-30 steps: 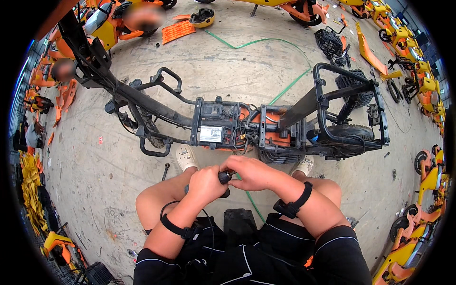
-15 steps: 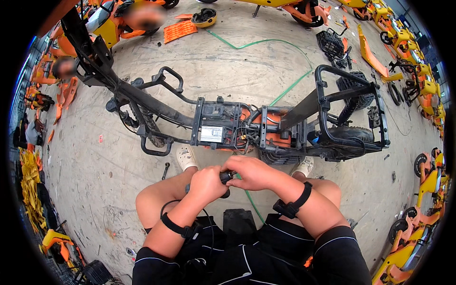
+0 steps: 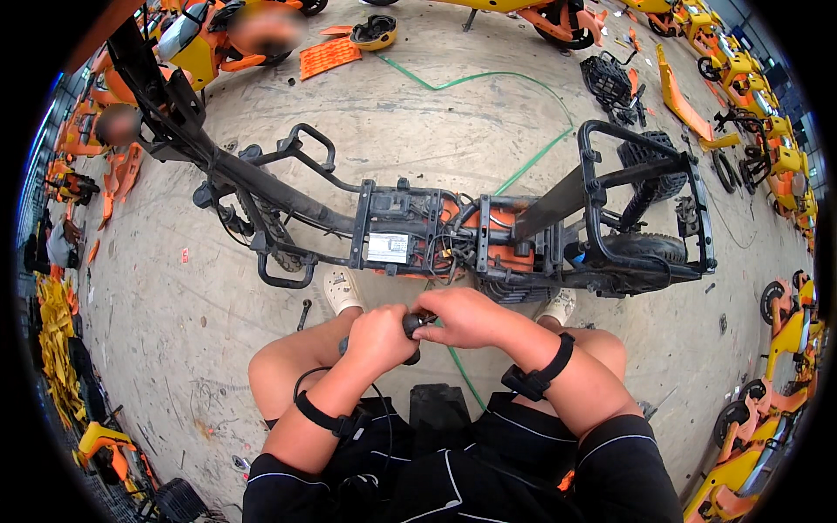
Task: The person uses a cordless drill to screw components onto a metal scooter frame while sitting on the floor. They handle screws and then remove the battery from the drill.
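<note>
My left hand (image 3: 380, 336) is wrapped round a black, round-nosed tool (image 3: 413, 326), which looks like a power driver; most of its body is hidden in my grip. At its nose, the fingers of my right hand (image 3: 458, 318) are pinched together. A small dark piece shows between those fingertips and the nose, too small to name. Just beyond my hands stands the stripped black frame (image 3: 296, 197) of an electric scooter, with exposed wiring (image 3: 450, 240) and a white-labelled box (image 3: 389, 247) at its middle. Neither hand touches the frame.
A bolt-like metal piece (image 3: 304, 315) lies on the floor left of my shoe. The green hose (image 3: 539, 157) runs under the frame. Farther off are a yellow helmet (image 3: 375, 33), an orange panel (image 3: 330, 59), a black basket (image 3: 606, 80) and rows of yellow-orange scooters (image 3: 750, 74).
The fingers of my right hand have shifted slightly at the tool's nose, and the nose has turned a little. My left hand stays nearly still.
</note>
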